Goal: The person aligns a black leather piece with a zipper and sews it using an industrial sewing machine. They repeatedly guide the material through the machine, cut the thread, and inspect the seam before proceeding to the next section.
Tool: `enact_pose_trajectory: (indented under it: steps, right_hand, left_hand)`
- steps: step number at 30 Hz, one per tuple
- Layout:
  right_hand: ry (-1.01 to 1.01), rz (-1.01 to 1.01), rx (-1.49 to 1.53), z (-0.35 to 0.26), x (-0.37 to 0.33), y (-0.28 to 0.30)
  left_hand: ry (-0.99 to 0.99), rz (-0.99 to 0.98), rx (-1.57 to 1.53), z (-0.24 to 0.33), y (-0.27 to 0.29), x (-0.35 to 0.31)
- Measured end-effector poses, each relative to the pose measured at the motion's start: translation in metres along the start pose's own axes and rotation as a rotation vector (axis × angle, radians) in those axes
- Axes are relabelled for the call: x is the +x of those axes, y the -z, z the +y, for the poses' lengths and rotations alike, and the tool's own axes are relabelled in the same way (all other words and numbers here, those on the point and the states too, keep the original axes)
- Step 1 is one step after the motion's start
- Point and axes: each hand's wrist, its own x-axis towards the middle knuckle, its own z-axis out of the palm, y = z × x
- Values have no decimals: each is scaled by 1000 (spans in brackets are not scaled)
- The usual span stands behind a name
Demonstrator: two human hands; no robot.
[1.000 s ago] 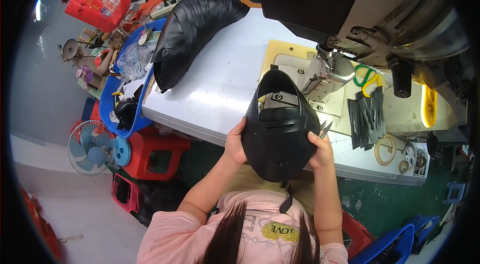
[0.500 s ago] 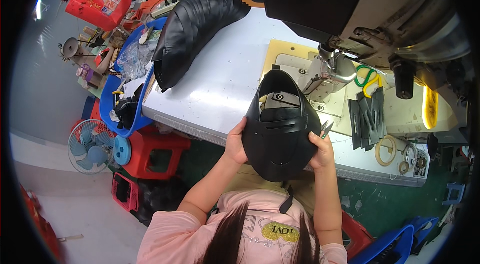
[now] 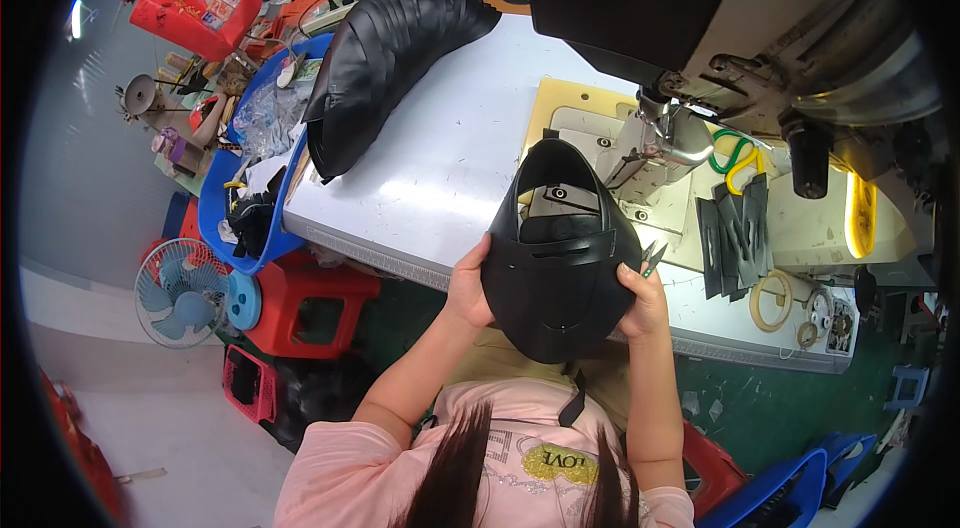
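Between my two hands is a black shoe upper point(image 3: 555, 303), with an open loop at its far end and slits across its middle. My left hand point(image 3: 472, 286) grips its left edge, thumb on top. My right hand point(image 3: 642, 303) closes on its right edge; its fingers are mostly hidden under the upper. Small thread snips point(image 3: 652, 258) poke out beside my right thumb, seemingly held in that same hand. The upper hangs over the table's front edge, just in front of the sewing machine point(image 3: 660, 143).
A long stack of black uppers point(image 3: 390, 68) lies on the white table point(image 3: 440, 148). Right of the machine are black strips point(image 3: 732, 238), yellow-and-green scissors point(image 3: 740, 163) and a tape roll point(image 3: 770, 298). A blue tub point(image 3: 215, 213), red stool point(image 3: 310, 308) and fan point(image 3: 185, 293) stand at left.
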Motion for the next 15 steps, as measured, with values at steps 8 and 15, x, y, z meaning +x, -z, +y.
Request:
enact_pose_trajectory:
  steps: [8,15]
  right_hand:
    - [13,-20,-53,2,2,2]
    - [17,-177,268,0,8,23]
  left_hand:
    - [-25,-21,5,2,-4,-3]
    - [-68,122,294,20,-37,-7]
